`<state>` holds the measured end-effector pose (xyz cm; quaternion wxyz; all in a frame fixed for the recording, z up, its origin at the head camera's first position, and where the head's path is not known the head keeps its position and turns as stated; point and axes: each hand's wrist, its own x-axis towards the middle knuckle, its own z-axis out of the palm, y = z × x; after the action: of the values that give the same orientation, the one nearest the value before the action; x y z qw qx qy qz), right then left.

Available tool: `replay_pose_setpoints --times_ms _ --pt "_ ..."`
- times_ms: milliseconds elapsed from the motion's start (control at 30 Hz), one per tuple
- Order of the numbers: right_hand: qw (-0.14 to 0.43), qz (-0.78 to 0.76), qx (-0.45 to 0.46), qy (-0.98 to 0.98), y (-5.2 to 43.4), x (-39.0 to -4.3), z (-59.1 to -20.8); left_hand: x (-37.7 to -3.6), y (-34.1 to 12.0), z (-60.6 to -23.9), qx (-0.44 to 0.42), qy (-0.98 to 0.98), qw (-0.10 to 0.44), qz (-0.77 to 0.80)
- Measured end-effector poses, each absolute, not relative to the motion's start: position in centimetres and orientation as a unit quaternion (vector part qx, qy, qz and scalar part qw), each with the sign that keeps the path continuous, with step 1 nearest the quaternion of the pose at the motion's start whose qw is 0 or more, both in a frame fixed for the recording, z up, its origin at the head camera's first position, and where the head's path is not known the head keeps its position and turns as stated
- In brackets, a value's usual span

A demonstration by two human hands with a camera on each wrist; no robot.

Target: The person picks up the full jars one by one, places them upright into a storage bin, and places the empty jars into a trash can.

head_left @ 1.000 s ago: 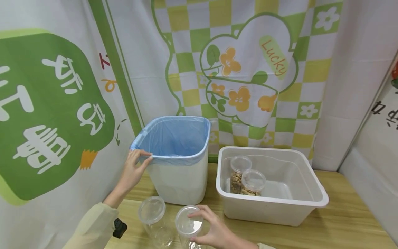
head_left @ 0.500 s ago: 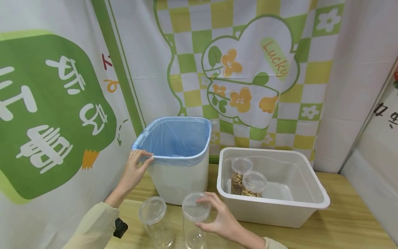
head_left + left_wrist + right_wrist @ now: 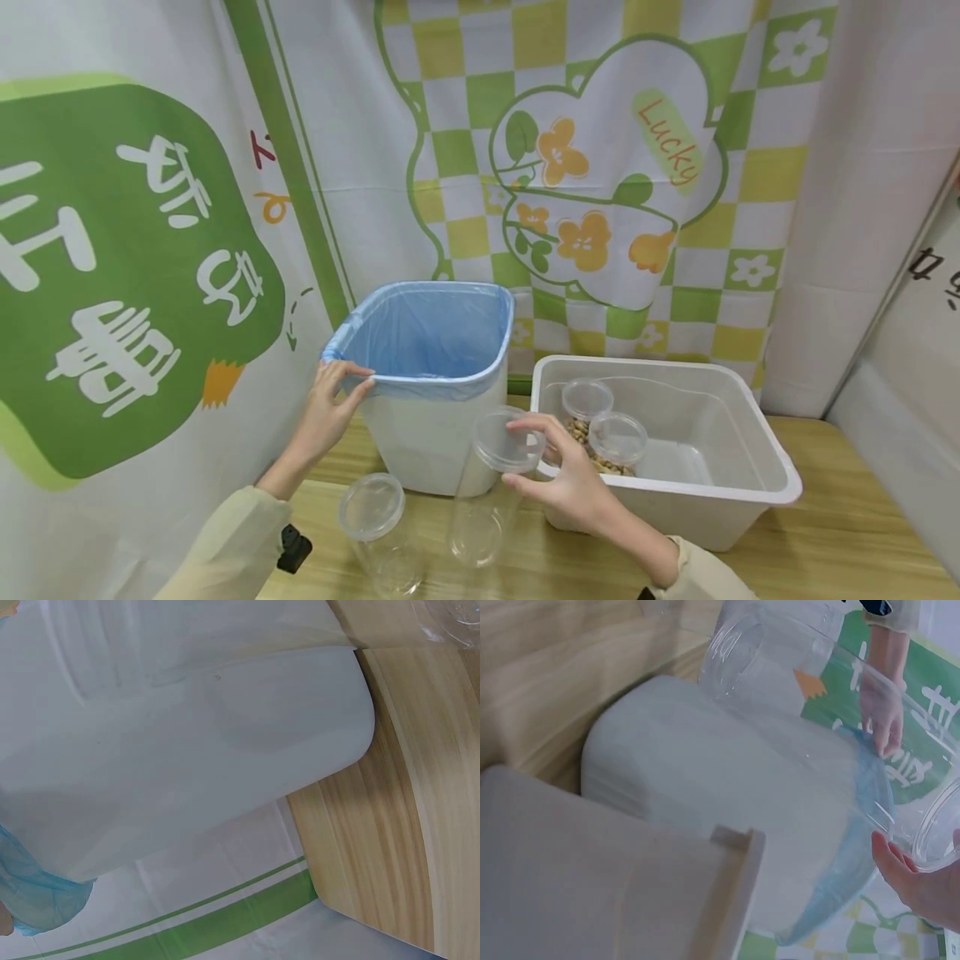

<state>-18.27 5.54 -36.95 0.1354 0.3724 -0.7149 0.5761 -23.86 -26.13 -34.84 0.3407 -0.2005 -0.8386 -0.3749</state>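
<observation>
A white trash bin (image 3: pixel 435 442) with a blue plastic liner (image 3: pixel 435 333) stands on the table. My left hand (image 3: pixel 330 412) pinches its front-left rim over the liner; the left wrist view is mostly filled by the bin's wall (image 3: pixel 195 750). By its lid end, my right hand (image 3: pixel 570 479) grips a clear lidded jar (image 3: pixel 480 508), tilted in front of the bin with its base toward me. In the right wrist view the jar's see-through wall (image 3: pixel 810 750) shows nothing inside. Another clear lidded jar (image 3: pixel 378 537) stands on the table nearer me.
Right of the bin sits a white rectangular tub (image 3: pixel 645 508). Two lidded jars of what look like shelled nuts, one behind (image 3: pixel 587 400) and one in front (image 3: pixel 617 437), stand in its left part. Printed curtains (image 3: pixel 360 167) hang behind and left of the wooden table (image 3: pixel 832 517).
My right hand has lifted the clear jar up and to the right, and it has tilted. The left hand keeps its place on the bin's rim.
</observation>
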Motion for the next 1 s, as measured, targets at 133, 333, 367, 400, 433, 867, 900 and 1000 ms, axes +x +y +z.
replay_pose_setpoints --times_ms 133,333,367,400,433,867,900,1000 --pt "0.14 0.584 0.374 -0.707 6.2 -18.8 -35.9 -23.8 -26.1 -34.7 -0.201 -0.834 0.344 -0.381" --pt "0.14 0.592 0.376 -0.699 7.1 -19.3 -34.5 -23.8 -26.1 -34.7 -0.195 -0.842 0.335 -0.376" --pt "0.136 0.598 0.375 -0.695 7.3 -19.3 -34.2 -23.7 -26.1 -34.7 -0.195 -0.842 0.334 -0.375" --pt "0.134 0.601 0.375 -0.693 7.4 -19.4 -34.0 -23.7 -26.1 -34.7 -0.194 -0.843 0.333 -0.374" --pt "0.135 0.603 0.373 -0.692 7.5 -19.5 -33.7 -23.7 -26.1 -34.7 -0.196 -0.842 0.333 -0.375" --pt "0.145 0.627 0.32 -0.695 9.2 -20.9 -29.5 -23.8 -26.1 -34.7 -0.201 -0.839 0.339 -0.375" --pt "0.148 0.63 0.321 -0.691 9.3 -21.1 -29.2 -23.8 -26.1 -34.7 -0.203 -0.838 0.338 -0.376" --pt "0.159 0.648 0.318 -0.674 9.6 -21.6 -28.2 -23.7 -26.1 -34.7 -0.206 -0.837 0.335 -0.381"
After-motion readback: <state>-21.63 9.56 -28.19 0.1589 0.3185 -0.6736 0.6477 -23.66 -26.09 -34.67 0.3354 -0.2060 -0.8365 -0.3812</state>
